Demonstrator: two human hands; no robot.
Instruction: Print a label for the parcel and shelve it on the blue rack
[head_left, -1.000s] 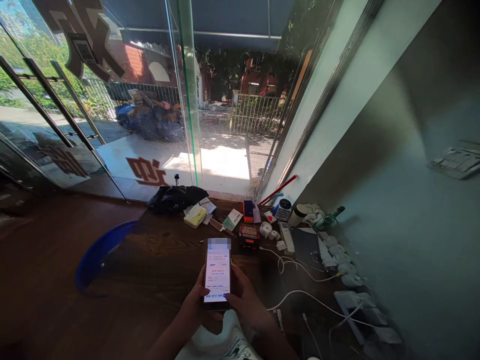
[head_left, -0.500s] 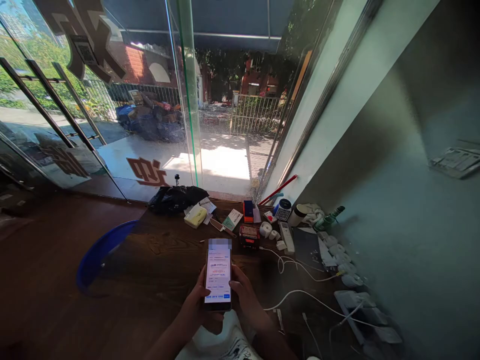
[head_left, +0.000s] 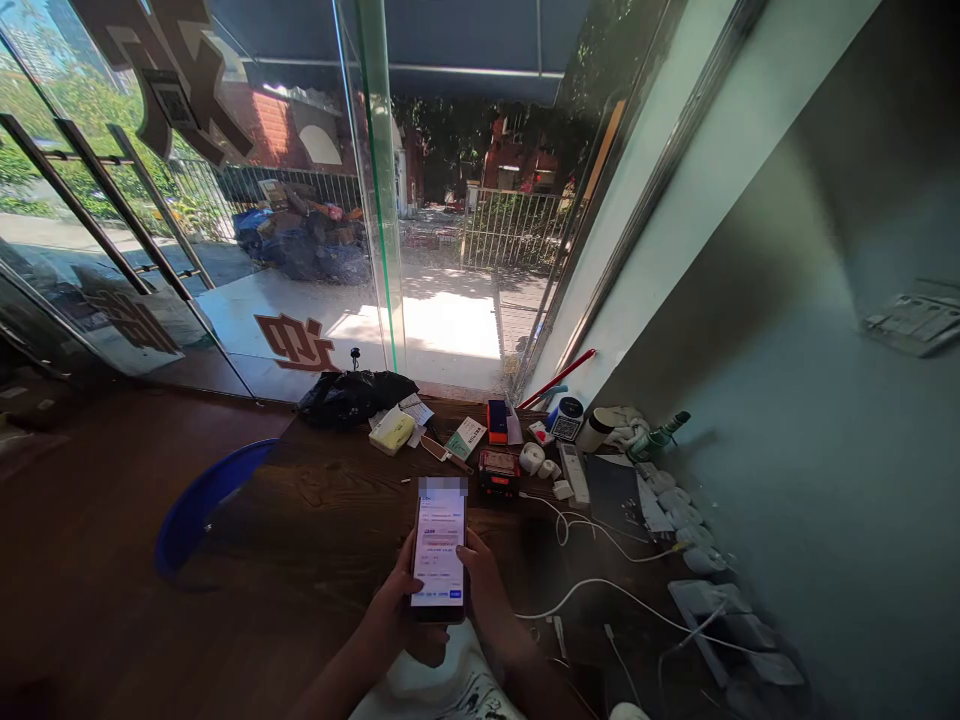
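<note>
A smartphone [head_left: 440, 545] with its screen lit is held upright in both hands above the near edge of the dark wooden table [head_left: 322, 540]. My left hand [head_left: 397, 592] grips its left side, thumb at the lower left of the screen. On the other side my right hand [head_left: 481, 580] holds the edge, its thumb resting on the right border of the screen. The fingers behind the phone are mostly hidden. Text lines and a small blue button show on the screen, too small to read; its top is blurred out.
Beyond the phone lie a black-and-red box [head_left: 499, 472], a yellow tissue pack [head_left: 391, 431], a green-and-white card [head_left: 465, 438] and a black bag [head_left: 356, 398]. White cables [head_left: 600, 585] run across the right side. A green bottle [head_left: 663, 437] stands by the wall. A blue chair [head_left: 202, 500] is at left.
My right thumb has moved up along the phone's edge. The phone has shifted very slightly to the right, still in both hands.
</note>
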